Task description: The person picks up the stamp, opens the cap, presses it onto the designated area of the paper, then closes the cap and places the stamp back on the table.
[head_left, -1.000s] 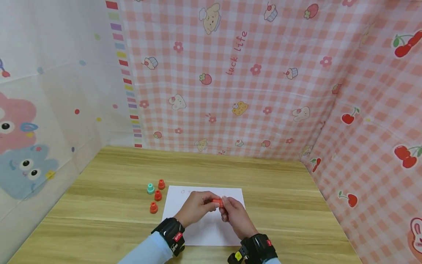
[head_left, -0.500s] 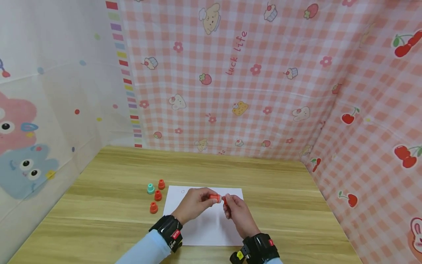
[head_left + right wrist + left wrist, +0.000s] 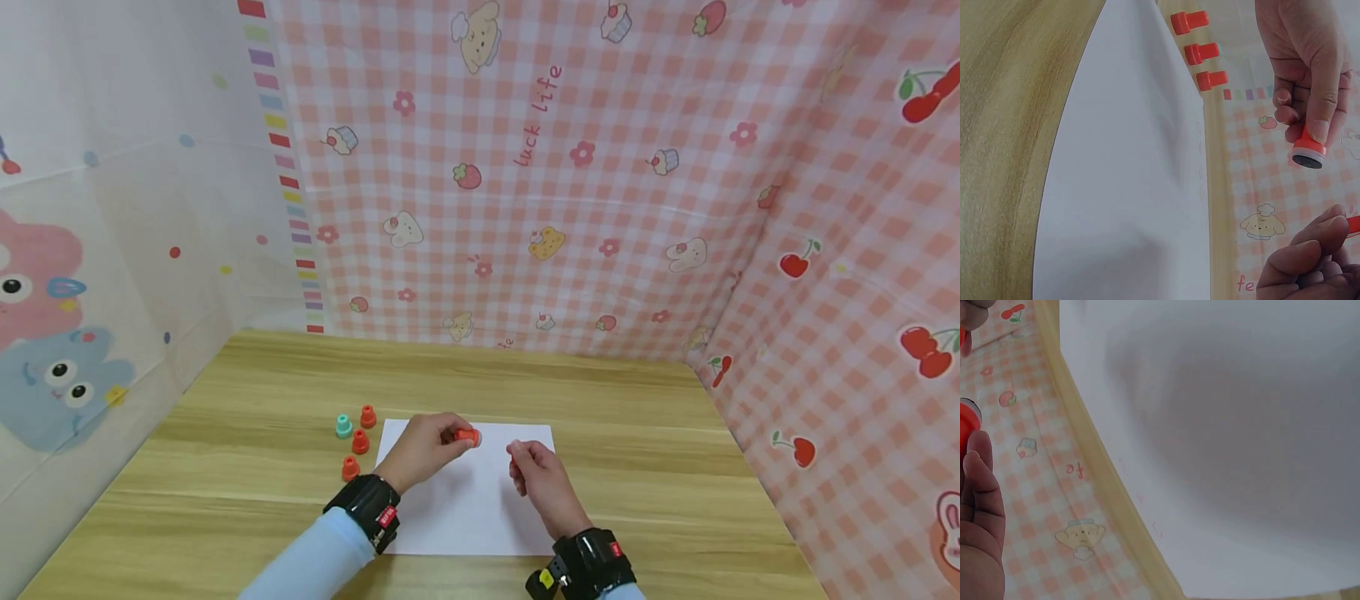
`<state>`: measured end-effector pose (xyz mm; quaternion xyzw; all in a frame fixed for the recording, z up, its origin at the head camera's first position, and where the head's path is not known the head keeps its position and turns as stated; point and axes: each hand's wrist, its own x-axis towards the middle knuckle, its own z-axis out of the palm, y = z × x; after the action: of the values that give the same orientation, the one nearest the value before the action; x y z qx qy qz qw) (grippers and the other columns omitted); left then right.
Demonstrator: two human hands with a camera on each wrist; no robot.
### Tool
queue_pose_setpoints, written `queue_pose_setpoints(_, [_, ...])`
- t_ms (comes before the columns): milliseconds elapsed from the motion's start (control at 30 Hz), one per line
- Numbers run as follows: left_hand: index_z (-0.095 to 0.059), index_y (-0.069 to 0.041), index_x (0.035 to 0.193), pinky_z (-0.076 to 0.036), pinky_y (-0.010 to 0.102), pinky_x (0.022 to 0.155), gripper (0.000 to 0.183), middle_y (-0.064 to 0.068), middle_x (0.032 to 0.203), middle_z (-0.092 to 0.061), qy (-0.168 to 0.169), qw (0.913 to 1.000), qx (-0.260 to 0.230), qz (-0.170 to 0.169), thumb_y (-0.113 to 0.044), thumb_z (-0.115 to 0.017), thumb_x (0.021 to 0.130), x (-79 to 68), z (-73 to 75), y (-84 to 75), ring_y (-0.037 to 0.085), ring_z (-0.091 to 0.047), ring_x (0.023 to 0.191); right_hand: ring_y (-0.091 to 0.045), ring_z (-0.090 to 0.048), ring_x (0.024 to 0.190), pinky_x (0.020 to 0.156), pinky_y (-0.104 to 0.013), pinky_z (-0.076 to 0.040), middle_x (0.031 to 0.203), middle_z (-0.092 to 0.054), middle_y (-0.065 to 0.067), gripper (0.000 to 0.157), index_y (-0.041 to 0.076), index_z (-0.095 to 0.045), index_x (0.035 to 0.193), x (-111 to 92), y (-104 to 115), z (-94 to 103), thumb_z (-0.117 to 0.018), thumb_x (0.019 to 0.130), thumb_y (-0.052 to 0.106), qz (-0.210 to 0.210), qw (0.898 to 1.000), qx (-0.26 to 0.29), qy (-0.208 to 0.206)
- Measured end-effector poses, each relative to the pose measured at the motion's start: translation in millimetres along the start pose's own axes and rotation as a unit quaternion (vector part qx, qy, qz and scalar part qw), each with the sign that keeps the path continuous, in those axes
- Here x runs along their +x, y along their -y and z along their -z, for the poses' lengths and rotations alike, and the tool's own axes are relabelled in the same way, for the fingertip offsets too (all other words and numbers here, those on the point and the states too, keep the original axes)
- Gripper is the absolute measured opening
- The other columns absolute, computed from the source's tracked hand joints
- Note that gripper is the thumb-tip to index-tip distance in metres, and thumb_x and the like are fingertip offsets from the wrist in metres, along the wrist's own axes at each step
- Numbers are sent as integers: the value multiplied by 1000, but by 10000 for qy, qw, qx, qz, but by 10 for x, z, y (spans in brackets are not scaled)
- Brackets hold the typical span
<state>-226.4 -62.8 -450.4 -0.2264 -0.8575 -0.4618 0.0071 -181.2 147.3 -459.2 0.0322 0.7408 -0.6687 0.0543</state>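
Note:
My left hand [image 3: 423, 454] pinches a red stamp [image 3: 467, 436] above the left part of a white sheet of paper [image 3: 465, 529]. In the right wrist view the dark round face of this stamp [image 3: 1312, 145] is bare, with a pale rim around it. My right hand [image 3: 546, 487], a short way to the right, holds a small red cap [image 3: 1354, 225] between thumb and fingers, which hide most of it. The two hands are apart, both over the sheet. Faint small outlines [image 3: 1157, 529] show along the paper's far edge.
Left of the paper, several more stamps stand on the wooden table [image 3: 637, 467]: a teal one [image 3: 343, 427] and red ones, the nearest red stamp [image 3: 350, 468] close to my left wrist. A pink checked cloth [image 3: 510, 200] hangs behind the table.
The red cap has come off the stamp between my hands. My left hand has moved left and away with the stamp; my right hand stays nearly in place with the cap.

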Motion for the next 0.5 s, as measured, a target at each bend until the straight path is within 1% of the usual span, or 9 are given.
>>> queue_pose_setpoints(100, [-73,-14,101,-50,26,63,12,-7,82,-64,-5,9999,138,87,-15,-75,89,11,44,32,12,-56,73,-16,-48,71,62,-25,-42,82,-52,-4,38,-6,-56,113,4,-4,12,-50,105,30,-20,10000,-40,40])
queue_pose_setpoints(200, [-72,-14,102,-48,26,63,13,-7,82,-62,-13,9991,344,242,-16,-75,89,24,91,59,13,-55,73,-17,-49,73,64,-26,-42,83,-53,-5,41,-5,-57,115,0,1,22,-51,104,34,-71,9999,-72,74])
queue_pose_setpoints(300, [-72,-15,102,-47,26,63,14,-6,82,-61,-97,9977,568,356,-15,-76,89,34,146,70,14,-53,73,-18,-49,74,65,-26,-43,84,-53,-5,39,-2,-58,113,-6,8,26,-52,104,35,-114,9999,-90,87])
queue_pose_setpoints(500, [-72,-14,100,-47,28,64,13,-6,83,-62,-242,9950,886,396,-13,-76,88,52,269,121,15,-53,74,-18,-49,74,65,-26,-43,84,-53,-5,37,-2,-58,113,-20,11,29,-52,104,33,-153,9998,-92,71])
